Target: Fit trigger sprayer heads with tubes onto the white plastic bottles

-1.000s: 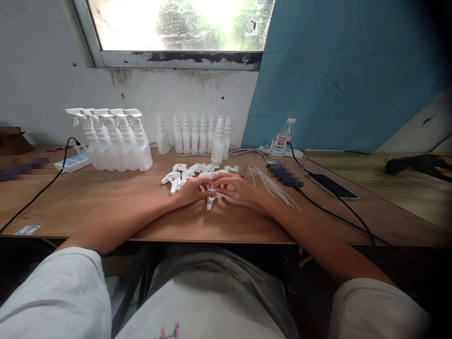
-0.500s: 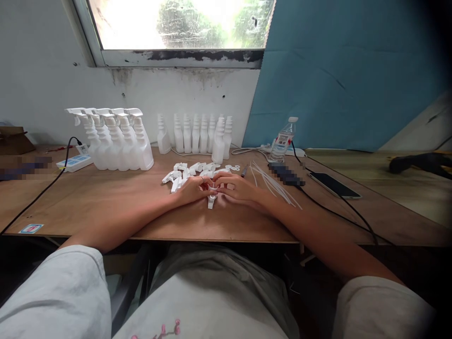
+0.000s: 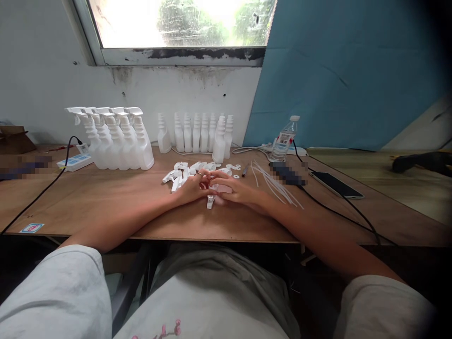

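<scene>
Both hands meet near the middle of the table, around a white spray trigger head (image 3: 211, 201) whose end points toward me. My left hand (image 3: 193, 187) is closed on it from the left, thumb and fingers at its upper part. From the right, my right hand (image 3: 231, 187) grips the same piece, its fingertips meeting those of the left. The fingers hide much of the trigger head's top. Just behind the hands lies a pile of white spray trigger heads (image 3: 181, 172). Small white washers (image 3: 236, 176) lie to the right of the pile.
White bottles with trigger heads (image 3: 120, 146) stand at left; bottles without heads (image 3: 187, 134) stand along the wall. To the right are a dark pen (image 3: 245, 171), thin white tubes (image 3: 273, 183), a water bottle (image 3: 283, 141), a phone (image 3: 335, 184) and black cables (image 3: 339, 219).
My right hand's fingers have shifted slightly over the trigger head, and a washer beside them has come into sight. The trigger head stays in nearly the same place.
</scene>
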Motion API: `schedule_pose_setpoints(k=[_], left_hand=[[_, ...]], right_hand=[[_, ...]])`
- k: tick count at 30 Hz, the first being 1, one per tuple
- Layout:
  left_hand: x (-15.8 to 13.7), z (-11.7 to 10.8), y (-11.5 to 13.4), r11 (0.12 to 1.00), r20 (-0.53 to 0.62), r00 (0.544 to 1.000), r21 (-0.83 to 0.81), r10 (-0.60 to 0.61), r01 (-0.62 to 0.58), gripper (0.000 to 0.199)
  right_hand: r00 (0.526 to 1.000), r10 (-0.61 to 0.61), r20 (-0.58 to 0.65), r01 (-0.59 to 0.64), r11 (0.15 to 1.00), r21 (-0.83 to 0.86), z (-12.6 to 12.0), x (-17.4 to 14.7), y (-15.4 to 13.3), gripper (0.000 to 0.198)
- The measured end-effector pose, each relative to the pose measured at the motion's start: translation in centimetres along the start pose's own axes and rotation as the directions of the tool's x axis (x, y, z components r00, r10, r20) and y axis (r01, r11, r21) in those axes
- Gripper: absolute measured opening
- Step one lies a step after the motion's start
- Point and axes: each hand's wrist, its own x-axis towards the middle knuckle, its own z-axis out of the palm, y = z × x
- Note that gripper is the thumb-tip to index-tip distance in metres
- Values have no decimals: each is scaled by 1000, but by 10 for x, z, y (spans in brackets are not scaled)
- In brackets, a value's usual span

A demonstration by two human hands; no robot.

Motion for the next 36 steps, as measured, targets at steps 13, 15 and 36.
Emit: schedule_pose_setpoints(k=[13, 15, 36], left_hand=[[2, 2, -2, 996, 21, 999, -81, -33, 34, 44], [3, 3, -5, 994, 42, 998, -104, -40, 45, 43], [-2, -13, 1, 992, 457, 884, -114, 100, -54, 54]], right_hand=[[521, 779, -351, -804, 310, -507, -68, -35, 57, 29], [427, 833, -353, -835, 214, -506, -74, -43, 64, 27], [374, 826, -423, -837, 496, 230, -77, -33, 58, 16]])
